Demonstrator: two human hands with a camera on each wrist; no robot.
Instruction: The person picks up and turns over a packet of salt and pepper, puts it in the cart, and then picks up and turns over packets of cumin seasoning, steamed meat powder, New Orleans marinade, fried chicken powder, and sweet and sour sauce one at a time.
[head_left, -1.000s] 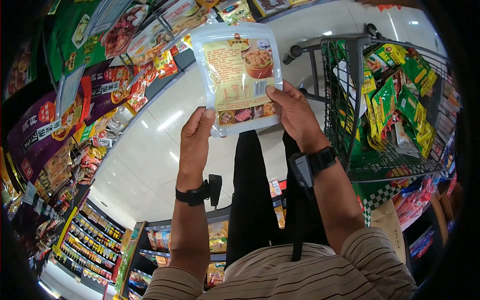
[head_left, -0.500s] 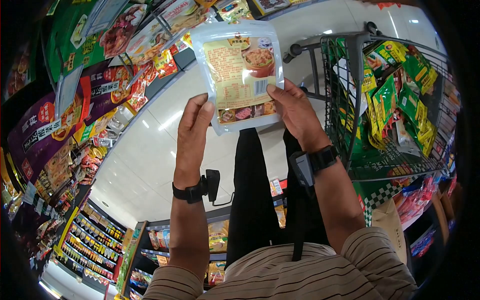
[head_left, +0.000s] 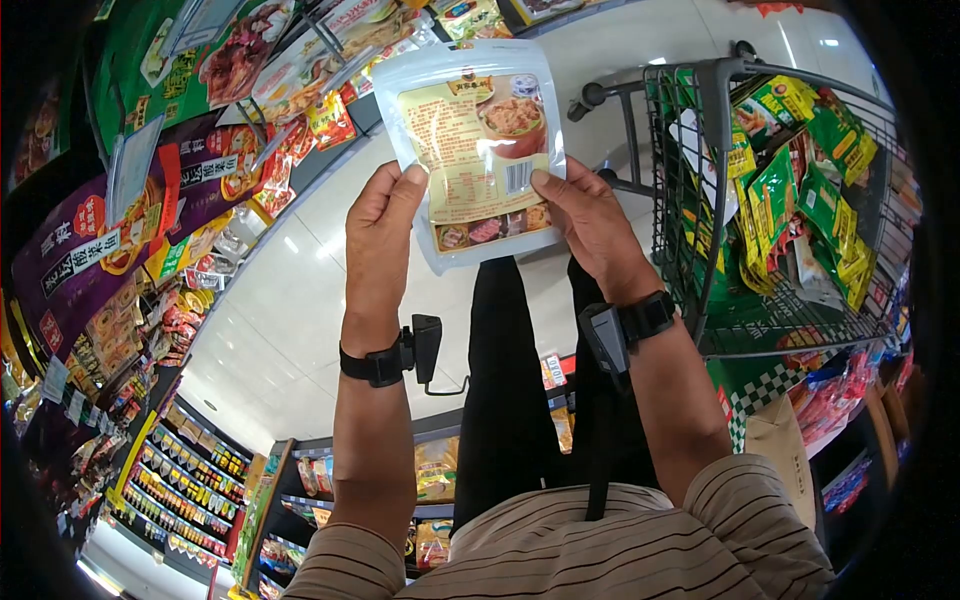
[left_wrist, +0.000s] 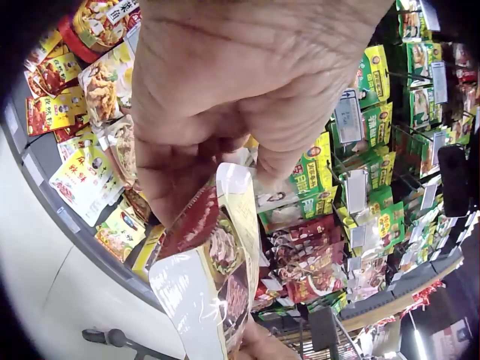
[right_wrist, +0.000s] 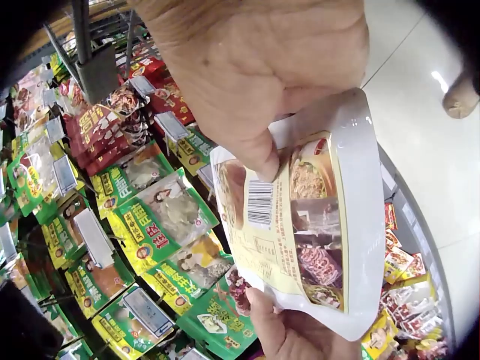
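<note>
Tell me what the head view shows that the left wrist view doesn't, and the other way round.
Only the head view shows the shopping cart loaded with green packets, both wrists with their cameras, and the pouch's yellow back with its barcode. Only the left wrist view shows the pouch's red printed front, edge-on, and the rack of hanging green packets behind it. Both show the left hand pinching the pouch's left side, and the right hand, which also holds it in the head view.

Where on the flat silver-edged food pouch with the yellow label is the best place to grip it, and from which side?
Grip the silver-edged food pouch by its flat sealed side margins, coming in from both sides, as the left hand and right hand do: thumbs on the printed back, fingers behind. The thin, floppy sheet probably sags if pinched at one corner.
</note>
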